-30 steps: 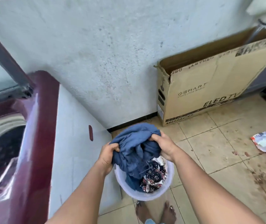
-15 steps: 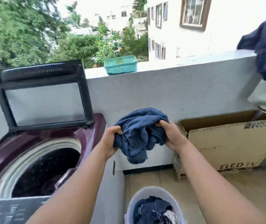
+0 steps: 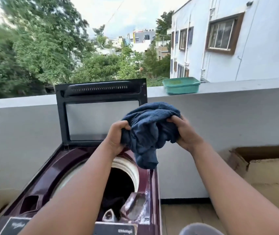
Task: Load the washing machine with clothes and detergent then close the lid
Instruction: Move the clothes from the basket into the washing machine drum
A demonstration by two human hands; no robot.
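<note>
Our fingers curl into a bunched blue garment, left hand and right hand gripping opposite sides, above the right rim of the washing machine, whose lid stands upright. Soft, light and floppy, we judge; one end dangles, so gathered handfuls hold it best over the drum

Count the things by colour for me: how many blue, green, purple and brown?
Blue: 1, the blue cloth
Green: 1, the green tub
Purple: 1, the washing machine
Brown: 1, the cardboard box
Total: 4
</note>
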